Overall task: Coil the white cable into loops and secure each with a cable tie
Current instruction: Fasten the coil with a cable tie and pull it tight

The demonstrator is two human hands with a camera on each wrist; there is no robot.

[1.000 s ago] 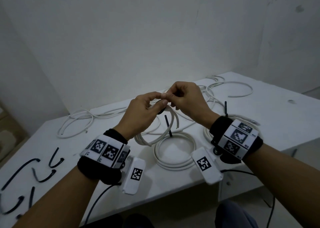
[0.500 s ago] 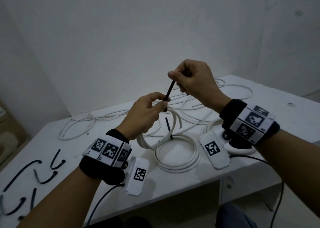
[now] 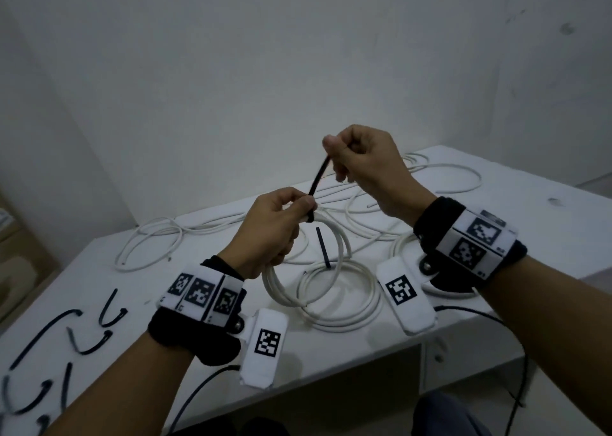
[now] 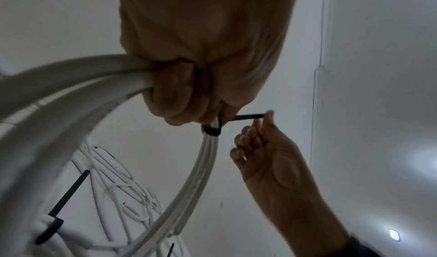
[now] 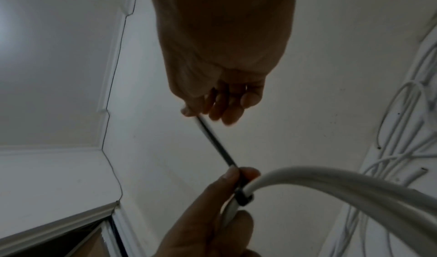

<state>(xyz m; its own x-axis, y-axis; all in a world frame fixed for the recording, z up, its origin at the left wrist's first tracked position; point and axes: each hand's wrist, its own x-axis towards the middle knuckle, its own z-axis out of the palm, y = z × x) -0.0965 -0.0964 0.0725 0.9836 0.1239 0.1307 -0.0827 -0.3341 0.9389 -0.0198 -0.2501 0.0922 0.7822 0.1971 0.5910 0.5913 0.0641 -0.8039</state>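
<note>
The left hand (image 3: 270, 228) holds a coil of white cable (image 3: 334, 236) above the white desk (image 3: 331, 352). Its grip is closed around the bundled strands, with thumb and forefinger pinching them right beside the black cable tie (image 3: 318, 178). In the left wrist view the tie's band (image 4: 212, 130) is wrapped around the strands just below the fingers (image 4: 175, 100), and its loose tail goes off to the side toward the other hand.

The right hand (image 3: 367, 167) is higher and a little further back. Its grip pinches the free end of the tie between thumb and forefinger, and the other fingers are curled in. The tail runs straight and slanted between the two hands, so it looks tight. In the right wrist view the tail (image 5: 216, 143) goes down from the right fingertips (image 5: 189, 111) to the left thumb (image 5: 227, 176), where the band (image 5: 243, 198) sits on the cable.

Below the hands, a second coil (image 3: 341, 296) lies flat on the desk with a black tie (image 3: 323, 246) standing up from it. More loose white cable (image 3: 149, 240) is spread over the far part of the desk. Several spare black ties (image 3: 82, 336) lie at the near left corner of the desk. Both wrists carry black bands with printed square markers (image 3: 202, 293).
</note>
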